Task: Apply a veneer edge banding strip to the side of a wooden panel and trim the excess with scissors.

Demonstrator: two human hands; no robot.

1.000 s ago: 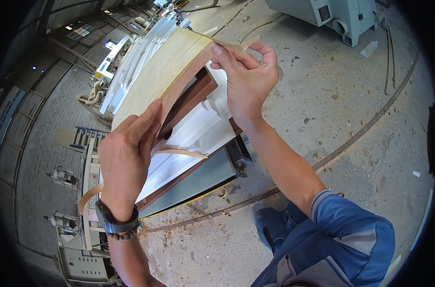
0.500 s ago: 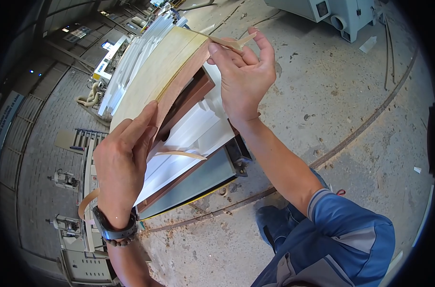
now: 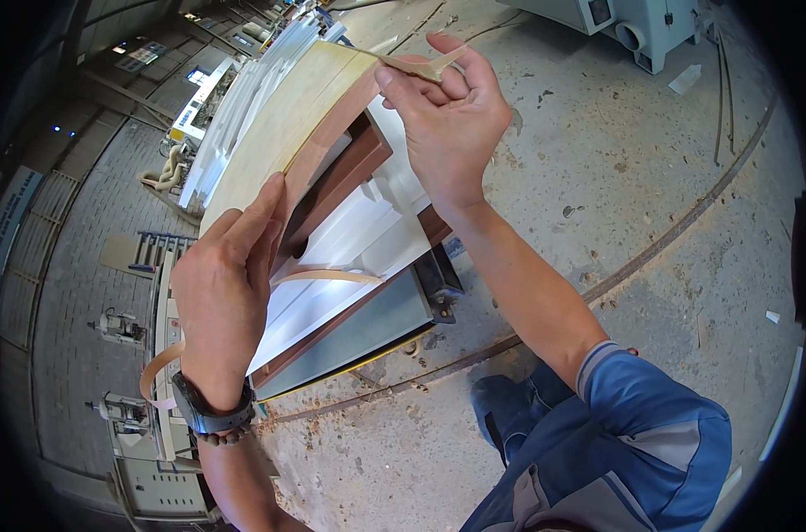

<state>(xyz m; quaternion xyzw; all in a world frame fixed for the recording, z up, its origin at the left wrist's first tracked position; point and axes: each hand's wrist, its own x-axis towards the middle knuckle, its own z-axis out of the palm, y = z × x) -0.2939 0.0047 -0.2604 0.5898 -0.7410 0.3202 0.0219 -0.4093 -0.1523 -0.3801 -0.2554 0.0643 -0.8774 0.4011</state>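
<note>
A pale wooden panel (image 3: 283, 111) is tilted up in front of me, a pinkish-brown band running along its near edge. My left hand (image 3: 225, 284) is closed around that near edge, index finger lying along the top corner. At the panel's far end my right hand (image 3: 456, 129) pinches a thin wood-coloured strip (image 3: 431, 67), its loose end sticking out past the fingers. One more thin strip (image 3: 332, 277) curves out beside my left fingers, and a curled strip (image 3: 157, 371) hangs behind my left wrist. What my left fingertips press under the panel is hidden.
Below the panel lie a reddish-brown frame (image 3: 342, 177), white sheeting (image 3: 367, 226) and a grey-green surface (image 3: 350, 341). Long white profiles (image 3: 259, 93) are stacked beyond. Machines (image 3: 124, 417) stand at left, and a grey machine (image 3: 589, 22) at far right. Debris litters the concrete floor (image 3: 598, 222).
The panel's far end and my right hand have shifted slightly up and to the left. My left hand keeps its grip on the edge, and the right still pinches the strip.
</note>
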